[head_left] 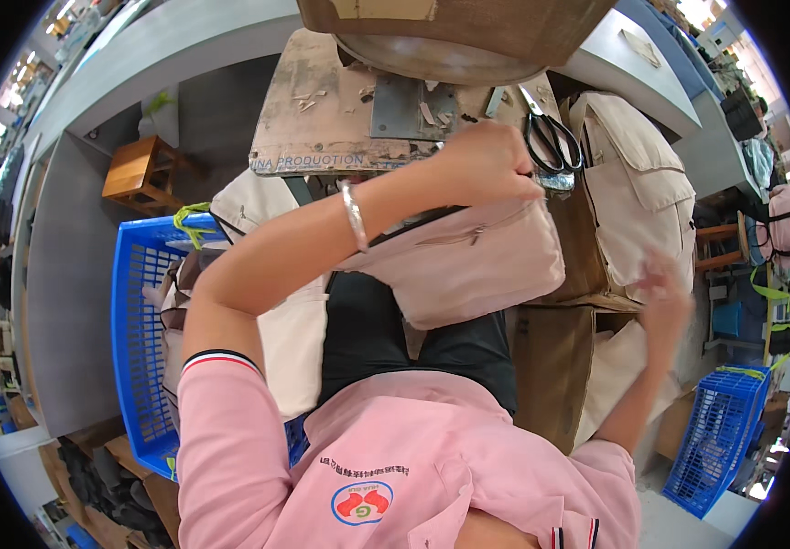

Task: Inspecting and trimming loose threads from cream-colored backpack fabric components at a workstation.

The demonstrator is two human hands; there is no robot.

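Note:
My left hand [496, 165] reaches across to the right over the worktable's front edge, closed on the upper edge of a beige fabric bag [477, 265]. A dark zipper line runs along the bag, and it hangs above my lap. My right hand [660, 279] is out to the right, beside a beige backpack [638, 174]; motion blurs its fingers. Black-handled scissors [555, 142] lie on the worktable [308, 119], just right of my left hand. Whatever lies under my left fingers is hidden.
A machine part [459, 37] overhangs the worktable. To my left stands a blue plastic basket [143, 320] with beige pieces. Cardboard boxes [551, 366] stand right of my legs; another blue basket [711, 439] is farther right. A wooden stool [143, 169] sits far left.

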